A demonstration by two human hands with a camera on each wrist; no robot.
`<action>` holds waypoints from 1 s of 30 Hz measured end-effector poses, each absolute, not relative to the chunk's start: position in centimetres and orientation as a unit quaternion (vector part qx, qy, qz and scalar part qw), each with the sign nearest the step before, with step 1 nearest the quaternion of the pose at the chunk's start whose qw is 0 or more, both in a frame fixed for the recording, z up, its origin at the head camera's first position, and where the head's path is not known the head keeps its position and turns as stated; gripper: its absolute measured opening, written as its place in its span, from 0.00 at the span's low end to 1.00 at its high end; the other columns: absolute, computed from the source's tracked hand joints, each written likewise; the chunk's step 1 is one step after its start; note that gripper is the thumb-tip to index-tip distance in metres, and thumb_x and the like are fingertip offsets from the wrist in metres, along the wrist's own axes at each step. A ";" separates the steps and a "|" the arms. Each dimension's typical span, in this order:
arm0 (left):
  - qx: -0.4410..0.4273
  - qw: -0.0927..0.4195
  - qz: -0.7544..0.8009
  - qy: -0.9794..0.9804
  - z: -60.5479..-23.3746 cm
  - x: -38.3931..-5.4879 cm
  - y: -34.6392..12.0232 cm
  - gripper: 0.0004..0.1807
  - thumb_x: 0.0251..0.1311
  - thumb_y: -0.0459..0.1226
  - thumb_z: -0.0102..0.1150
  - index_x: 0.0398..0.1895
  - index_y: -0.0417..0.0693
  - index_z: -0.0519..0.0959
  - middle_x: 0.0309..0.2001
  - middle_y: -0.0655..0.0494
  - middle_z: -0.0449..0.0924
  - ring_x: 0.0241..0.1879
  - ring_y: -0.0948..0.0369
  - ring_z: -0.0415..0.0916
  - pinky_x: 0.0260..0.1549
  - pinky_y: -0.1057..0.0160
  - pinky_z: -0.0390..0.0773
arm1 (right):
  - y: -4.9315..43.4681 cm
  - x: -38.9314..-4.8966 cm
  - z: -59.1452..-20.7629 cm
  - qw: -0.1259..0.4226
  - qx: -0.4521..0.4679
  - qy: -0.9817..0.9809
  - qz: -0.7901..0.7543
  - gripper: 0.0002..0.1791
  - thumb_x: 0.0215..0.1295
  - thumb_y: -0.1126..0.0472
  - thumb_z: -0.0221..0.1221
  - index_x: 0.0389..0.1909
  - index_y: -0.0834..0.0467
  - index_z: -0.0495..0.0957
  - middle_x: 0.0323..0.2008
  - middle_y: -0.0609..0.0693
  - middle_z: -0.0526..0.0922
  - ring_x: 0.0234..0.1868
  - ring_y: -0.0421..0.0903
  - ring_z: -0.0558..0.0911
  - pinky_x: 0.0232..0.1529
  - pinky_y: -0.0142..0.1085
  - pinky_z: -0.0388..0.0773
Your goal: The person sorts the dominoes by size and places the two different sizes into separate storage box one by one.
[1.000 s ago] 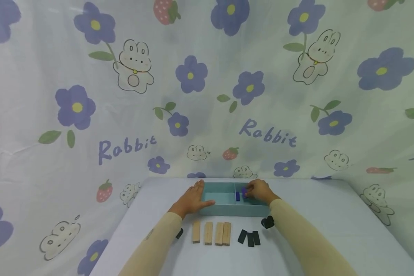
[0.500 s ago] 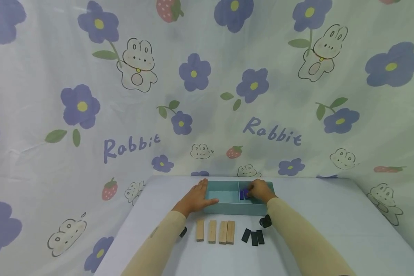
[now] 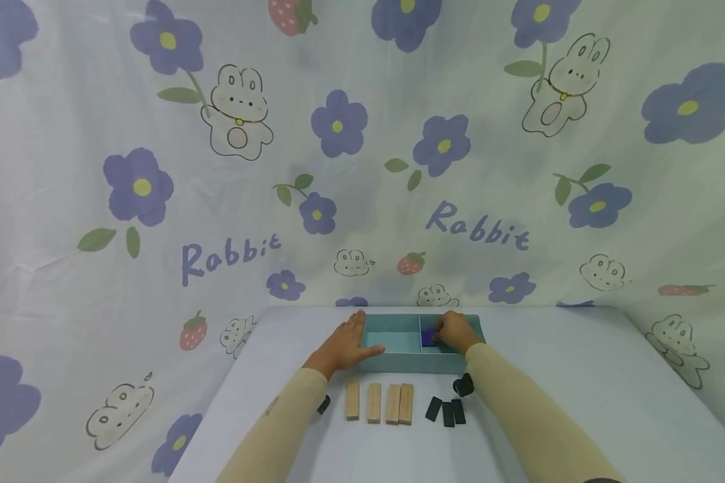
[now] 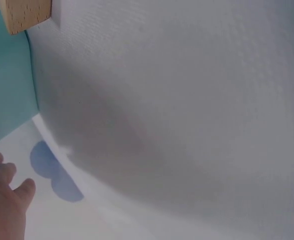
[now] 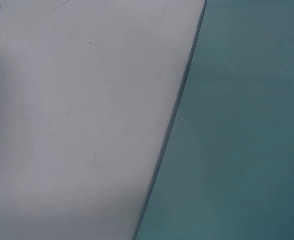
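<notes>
A teal two-compartment box [image 3: 411, 363] stands near the back of the white table. My left hand [image 3: 340, 346], fingers straight and thumb spread, rests against its left end. In the left wrist view only part of that left hand [image 4: 4, 197] shows, beside the teal wall [image 4: 9, 80]. My right hand [image 3: 456, 331] reaches into the right compartment, its fingertips on small purple blocks [image 3: 427, 337] next to the divider. The hand partly covers the blocks, so their outlines blur together. The right wrist view shows the box's outer wall [image 5: 232, 125], not the fingers.
Several wooden blocks [image 3: 374, 403] stand in a row before the box. To their right lie black flat pieces [image 3: 448, 414], with wrist camera hardware [image 3: 462, 385] by the right sleeve. A printed curtain [image 3: 362, 168] hangs behind the table.
My right hand has lowered a purple block into the right compartment, against the one by the divider. The left hand keeps its place on the box. The head view has shifted slightly.
</notes>
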State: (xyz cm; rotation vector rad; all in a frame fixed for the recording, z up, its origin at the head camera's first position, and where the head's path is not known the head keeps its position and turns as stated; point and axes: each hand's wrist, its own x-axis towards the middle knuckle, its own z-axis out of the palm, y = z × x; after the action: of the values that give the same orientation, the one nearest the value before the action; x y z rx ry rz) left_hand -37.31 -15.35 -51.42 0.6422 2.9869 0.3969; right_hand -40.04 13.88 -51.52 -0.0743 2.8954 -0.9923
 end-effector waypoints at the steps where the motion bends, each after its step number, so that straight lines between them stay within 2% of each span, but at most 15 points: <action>1: 0.209 0.030 0.130 0.969 -51.4 -37.3 -15.4 0.60 0.59 0.71 0.43 0.77 0.36 0.38 0.77 0.44 0.38 0.75 0.51 0.38 0.70 0.51 0.45 | 13.9 -40.0 -51.5 0.038 -0.023 0.945 -0.324 0.08 0.52 0.67 0.71 0.33 0.64 0.85 0.28 0.51 0.82 0.32 0.47 0.79 0.39 0.44 0.80; 8: 0.214 0.022 0.126 0.968 -51.3 -37.4 -15.3 0.61 0.58 0.73 0.42 0.76 0.36 0.40 0.77 0.43 0.39 0.75 0.51 0.39 0.70 0.51 0.46 | 13.8 -39.8 -51.1 0.032 -0.029 0.948 -0.314 0.07 0.51 0.68 0.71 0.32 0.64 0.85 0.27 0.52 0.82 0.31 0.48 0.80 0.39 0.45 0.80; 15: 0.207 0.026 0.121 0.970 -51.6 -37.6 -15.2 0.60 0.58 0.72 0.43 0.76 0.35 0.40 0.77 0.43 0.39 0.75 0.51 0.39 0.70 0.52 0.45 | 13.9 -39.8 -50.8 0.050 -0.044 0.950 -0.306 0.09 0.53 0.66 0.70 0.36 0.63 0.85 0.29 0.52 0.83 0.33 0.48 0.81 0.41 0.45 0.80; 23: 0.210 0.022 0.124 0.970 -51.8 -37.4 -15.3 0.60 0.59 0.72 0.43 0.76 0.35 0.41 0.77 0.43 0.40 0.75 0.50 0.40 0.70 0.51 0.46 | 14.6 -39.6 -50.4 0.081 -0.098 0.947 -0.295 0.13 0.58 0.65 0.67 0.44 0.65 0.82 0.35 0.53 0.84 0.38 0.50 0.83 0.43 0.46 0.81; 27: 0.213 0.015 0.130 0.968 -51.6 -37.3 -15.3 0.58 0.60 0.69 0.46 0.76 0.34 0.41 0.76 0.41 0.40 0.75 0.49 0.40 0.70 0.50 0.46 | 15.1 -39.2 -49.8 0.080 -0.139 0.946 -0.282 0.13 0.59 0.66 0.66 0.45 0.65 0.82 0.37 0.52 0.84 0.40 0.50 0.83 0.43 0.45 0.81; 30: 0.211 0.016 0.128 0.969 -51.6 -37.3 -15.3 0.60 0.59 0.71 0.44 0.76 0.35 0.41 0.77 0.42 0.40 0.75 0.50 0.40 0.70 0.50 0.46 | 15.4 -38.6 -49.0 0.073 -0.169 0.945 -0.272 0.13 0.60 0.65 0.66 0.45 0.65 0.82 0.35 0.50 0.84 0.39 0.48 0.83 0.42 0.44 0.81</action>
State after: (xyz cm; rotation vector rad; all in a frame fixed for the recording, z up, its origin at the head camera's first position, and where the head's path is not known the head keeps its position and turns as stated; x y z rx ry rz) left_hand -37.26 -15.30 -51.55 0.6557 3.0131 0.3987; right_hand -38.60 15.43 -48.97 -0.5072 2.8379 -0.8165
